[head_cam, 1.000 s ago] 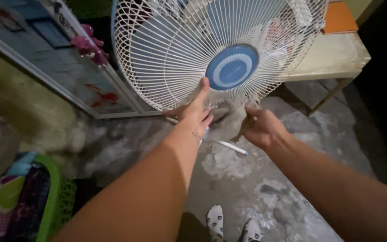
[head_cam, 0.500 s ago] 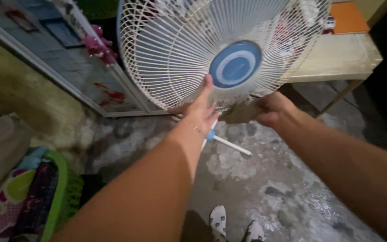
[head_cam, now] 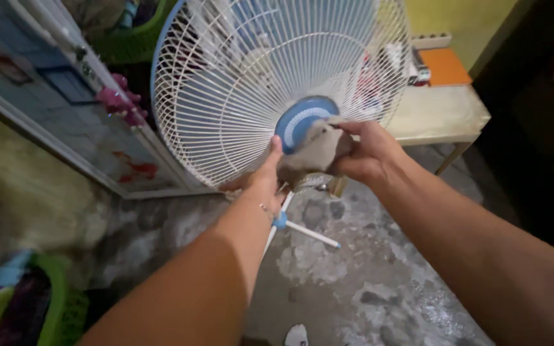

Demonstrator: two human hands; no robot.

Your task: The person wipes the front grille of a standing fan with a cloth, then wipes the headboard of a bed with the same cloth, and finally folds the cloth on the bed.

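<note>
Your left hand (head_cam: 261,179) lies open against the lower wire guard (head_cam: 226,109) of the pedestal fan. Your right hand (head_cam: 363,154) grips a grey cloth (head_cam: 312,150), pressing it beside the round blue hub badge (head_cam: 296,118).

Bare forearms without sleeves, a thin bracelet (head_cam: 265,207) on the left wrist.

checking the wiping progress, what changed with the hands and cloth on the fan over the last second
The right hand carried the grey cloth up from the grille's lower rim to the blue hub. The left hand stays braced on the lower part of the fan grille.
</note>
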